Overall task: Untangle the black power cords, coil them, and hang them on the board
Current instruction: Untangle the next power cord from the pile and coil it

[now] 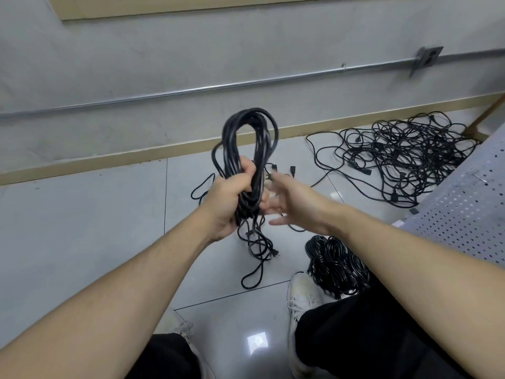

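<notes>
Left hand (229,198) grips a coil (247,149) mid-frame, its tail trailing to the floor; right hand (284,199) hovers just beside, fingers spread and loose. Finished coils (336,261) lie lower right, a big tangle (404,157) waits upper right (plenty left), board (464,198) bare.

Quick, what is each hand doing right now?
Left hand: closed, gripping the coiled black cord.
Right hand: open, fingers spread beside the coil, holding nothing.
</notes>
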